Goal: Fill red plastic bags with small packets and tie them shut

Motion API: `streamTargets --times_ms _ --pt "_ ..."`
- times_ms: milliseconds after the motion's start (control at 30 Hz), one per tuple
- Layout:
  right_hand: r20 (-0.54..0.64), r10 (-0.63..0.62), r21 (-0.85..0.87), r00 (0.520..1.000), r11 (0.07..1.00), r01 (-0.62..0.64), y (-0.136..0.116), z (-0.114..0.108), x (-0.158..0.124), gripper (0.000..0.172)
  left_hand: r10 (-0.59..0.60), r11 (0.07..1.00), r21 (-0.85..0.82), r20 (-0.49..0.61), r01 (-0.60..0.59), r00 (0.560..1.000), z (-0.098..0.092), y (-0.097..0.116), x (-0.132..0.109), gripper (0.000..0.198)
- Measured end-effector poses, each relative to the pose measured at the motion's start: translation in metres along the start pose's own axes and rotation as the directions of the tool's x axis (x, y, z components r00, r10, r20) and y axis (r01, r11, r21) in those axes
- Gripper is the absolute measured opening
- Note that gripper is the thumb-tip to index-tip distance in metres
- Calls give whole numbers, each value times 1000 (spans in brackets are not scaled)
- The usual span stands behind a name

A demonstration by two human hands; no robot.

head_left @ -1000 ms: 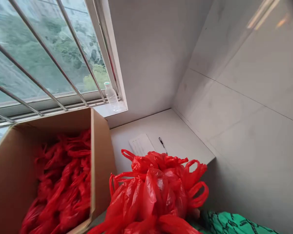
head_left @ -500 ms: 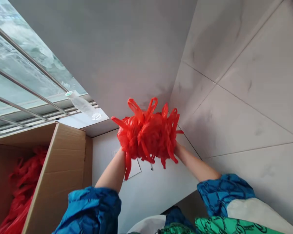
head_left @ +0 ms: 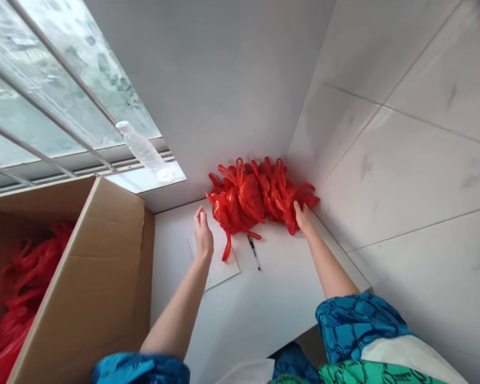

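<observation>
Lengthwise, red plastic bags (head_left: 256, 194) follow the wall (head_left: 208, 96)

Free room: white ledge (head_left: 280, 325) in front of the red bags (head_left: 260, 197), between the cardboard box (head_left: 104, 256) and the tile wall (head_left: 404, 176). Box blocks passage leftward; wall closes the right side. Bags fill the back corner. Flat paper (head_left: 224, 269) and pen (head_left: 254, 252) lie in the path.

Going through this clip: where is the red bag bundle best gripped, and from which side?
Probably around its packed middle, coming from the near side and above: the red bag bundle lies low on the ledge, and that side looks open. The handle loops splay loosely toward the wall, so they would give a poorer hold.
</observation>
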State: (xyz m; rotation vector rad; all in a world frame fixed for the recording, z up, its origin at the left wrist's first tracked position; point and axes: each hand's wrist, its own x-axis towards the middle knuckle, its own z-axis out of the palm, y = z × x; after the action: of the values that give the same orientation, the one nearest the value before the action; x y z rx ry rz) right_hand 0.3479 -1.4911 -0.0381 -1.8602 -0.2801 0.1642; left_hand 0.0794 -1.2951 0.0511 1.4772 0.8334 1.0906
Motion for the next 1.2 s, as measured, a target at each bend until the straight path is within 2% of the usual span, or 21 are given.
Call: streamTargets --times_ms 67,100,133,167,233,300,333,400,467,500,567,700,800,900,1000,1067,1200 --pt "-49 -29 -52 998 998 27 13 5 -16 94 49 998 44 73 -52 996 -30 -23 -58 40" --pt "-84 -83 -93 993 993 75 18 8 -23 93 84 988 119 153 -103 985 -44 -35 -88 38" --pt "-124 -160 -145 979 979 142 21 11 -29 90 81 973 186 268 -134 960 -55 -47 -118 34" --pt "-169 -253 -204 953 955 217 23 14 -34 85 69 962 216 401 -168 913 -64 -58 -145 33" --pt "-252 -442 -306 861 880 362 21 20 -44 73 54 936 218 686 -275 725 -75 -78 -186 39" --pt "-292 -585 -335 757 804 492 14 27 -56 59 69 893 185 845 -410 531 -80 -92 -209 43" --pt "-277 -648 -325 710 758 566 9 31 -64 53 87 859 167 884 -484 458 -80 -97 -214 42" --pt "-142 -771 -265 621 634 726 0 42 -82 42 122 786 136 922 -604 367 -79 -103 -216 40" --pt "73 -842 -177 534 516 838 -7 55 -103 33 137 752 116 935 -649 327 -78 -105 -214 39" --pt "160 -848 -140 505 487 862 -9 62 -113 29 141 756 114 933 -644 331 -77 -105 -212 39" --pt "258 -827 -100 500 491 865 -12 73 -131 23 151 774 126 915 -620 375 -76 -104 -209 42" --pt "382 -722 -75 576 597 799 -24 95 -153 25 174 791 176 853 -586 491 -75 -104 -205 46" --pt "445 -631 -88 635 675 733 -35 118 -157 30 182 803 205 809 -559 559 -76 -107 -203 49" --pt "420 -604 -70 677 722 688 -48 140 -151 36 186 811 216 786 -543 590 -77 -110 -199 49" --pt "375 -601 5 706 763 646 -65 147 -132 40 190 826 206 775 -526 602 -77 -112 -196 50" --pt "308 -614 86 727 779 621 -80 138 -116 36 192 839 189 775 -510 603 -78 -113 -195 50" --pt "153 -651 295 744 748 594 -106 99 -99 38 177 881 147 779 -449 602 -77 -114 -197 50"
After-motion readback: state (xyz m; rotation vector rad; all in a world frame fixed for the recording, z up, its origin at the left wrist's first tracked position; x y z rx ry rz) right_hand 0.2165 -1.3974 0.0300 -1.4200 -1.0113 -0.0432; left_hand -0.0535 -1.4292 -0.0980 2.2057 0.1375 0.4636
